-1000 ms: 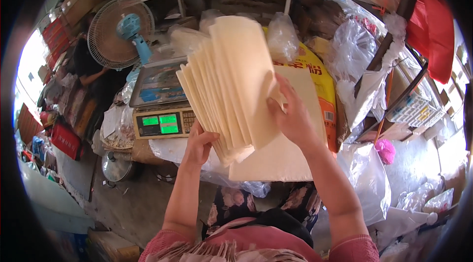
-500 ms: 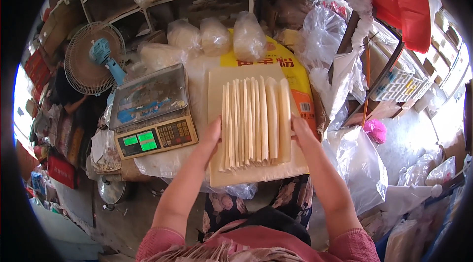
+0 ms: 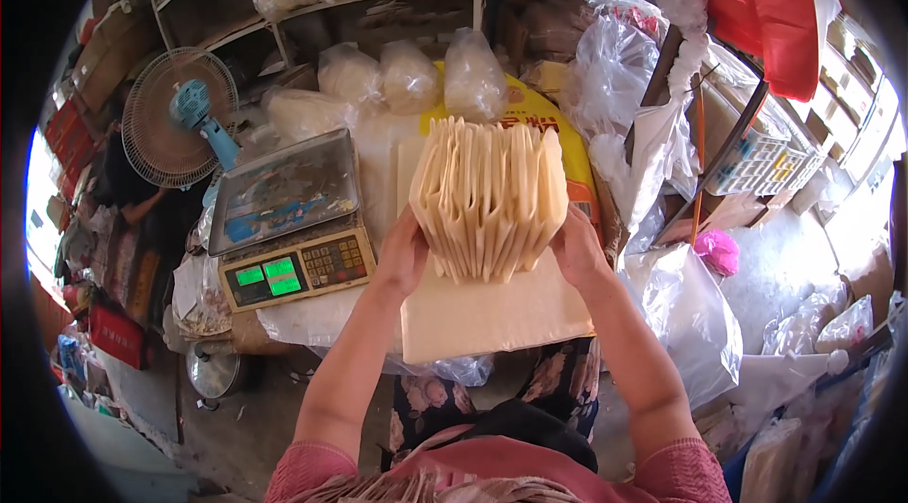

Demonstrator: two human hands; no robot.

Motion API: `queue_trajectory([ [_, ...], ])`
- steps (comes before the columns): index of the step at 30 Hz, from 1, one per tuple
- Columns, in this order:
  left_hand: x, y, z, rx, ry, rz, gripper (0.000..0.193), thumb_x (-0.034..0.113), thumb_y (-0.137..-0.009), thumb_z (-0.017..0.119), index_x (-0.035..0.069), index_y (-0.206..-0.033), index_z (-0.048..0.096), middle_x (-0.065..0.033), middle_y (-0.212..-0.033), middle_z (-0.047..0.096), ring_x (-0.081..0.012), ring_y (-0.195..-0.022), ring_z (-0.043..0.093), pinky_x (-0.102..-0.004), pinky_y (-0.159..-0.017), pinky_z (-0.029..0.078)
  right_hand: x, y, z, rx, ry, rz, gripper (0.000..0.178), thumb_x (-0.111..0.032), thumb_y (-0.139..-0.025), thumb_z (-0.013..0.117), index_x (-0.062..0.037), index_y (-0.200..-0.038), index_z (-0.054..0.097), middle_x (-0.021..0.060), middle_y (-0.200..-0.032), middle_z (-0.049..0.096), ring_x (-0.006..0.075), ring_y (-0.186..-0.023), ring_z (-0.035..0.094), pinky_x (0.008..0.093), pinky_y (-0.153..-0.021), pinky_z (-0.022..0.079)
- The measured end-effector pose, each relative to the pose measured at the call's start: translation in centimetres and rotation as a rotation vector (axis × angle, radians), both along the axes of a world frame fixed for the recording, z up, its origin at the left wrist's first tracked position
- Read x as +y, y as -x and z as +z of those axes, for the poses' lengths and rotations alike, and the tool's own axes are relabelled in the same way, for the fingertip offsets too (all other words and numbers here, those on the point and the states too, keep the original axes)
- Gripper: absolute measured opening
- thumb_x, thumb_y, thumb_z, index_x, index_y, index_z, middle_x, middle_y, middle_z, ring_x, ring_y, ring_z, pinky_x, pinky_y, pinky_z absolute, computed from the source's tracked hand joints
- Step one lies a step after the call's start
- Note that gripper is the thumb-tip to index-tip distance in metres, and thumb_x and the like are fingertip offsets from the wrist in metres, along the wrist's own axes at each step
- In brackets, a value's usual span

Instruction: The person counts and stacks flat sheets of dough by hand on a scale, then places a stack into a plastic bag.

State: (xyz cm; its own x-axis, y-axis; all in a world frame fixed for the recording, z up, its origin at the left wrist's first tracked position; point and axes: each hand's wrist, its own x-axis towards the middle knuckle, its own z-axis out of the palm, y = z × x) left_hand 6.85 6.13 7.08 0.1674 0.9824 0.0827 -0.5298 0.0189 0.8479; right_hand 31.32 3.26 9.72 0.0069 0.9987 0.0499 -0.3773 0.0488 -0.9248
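Between my two hands is a bundle of folded, thin cream-coloured sheets, stood on edge with the folded ends toward me. It is tilted and raised at its near end above a flat stack of cream sheets on the table. My left hand grips the bundle's left side, closed against it. On the right side my right hand presses in the same way. The fingers' far parts are hidden behind the bundle. Left of my left hand stands a digital scale with a metal pan and lit green displays.
Behind the bundle are several filled clear plastic bags and a yellow printed sack. A fan stands at the far left. Plastic sheeting hangs at the table's right, near a white crate. Shelves line the back.
My hands have lifted and tipped the bundle up off the flat stack, so its folded near ends now face up toward me. More of the flat stack's near part shows.
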Motion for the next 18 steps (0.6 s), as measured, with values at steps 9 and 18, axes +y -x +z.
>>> queue_trajectory([
  [9, 0.7, -2.2, 1.7, 0.226, 0.135, -0.045, 0.045, 0.033, -0.099, 0.047, 0.007, -0.136, 0.052, -0.0031, -0.125, 0.061, -0.0147, -0.109, 0.057, -0.0318, -0.094, 0.045, 2.2, 1.1, -0.6, -0.244, 0.16, 0.19, 0.053, -0.04, -0.099, 0.045, -0.0065, -0.14, 0.048, 0.0063, -0.132, 0.057, 0.0194, -0.12, 0.053, 0.0377, -0.099, 0.043],
  [18, 0.2, -0.4, -5.8, 0.288, 0.147, -0.248, 0.064, 0.046, -0.1, 0.049, 0.002, -0.146, 0.039, -0.0103, -0.144, 0.047, -0.0203, -0.135, 0.04, -0.037, -0.113, 0.032, 0.5, -0.6, -11.5, -0.025, -0.088, 0.173, 0.062, -0.038, -0.104, 0.041, -0.0046, -0.154, 0.023, 0.0086, -0.161, 0.021, 0.0204, -0.148, 0.017, 0.0322, -0.118, 0.016],
])
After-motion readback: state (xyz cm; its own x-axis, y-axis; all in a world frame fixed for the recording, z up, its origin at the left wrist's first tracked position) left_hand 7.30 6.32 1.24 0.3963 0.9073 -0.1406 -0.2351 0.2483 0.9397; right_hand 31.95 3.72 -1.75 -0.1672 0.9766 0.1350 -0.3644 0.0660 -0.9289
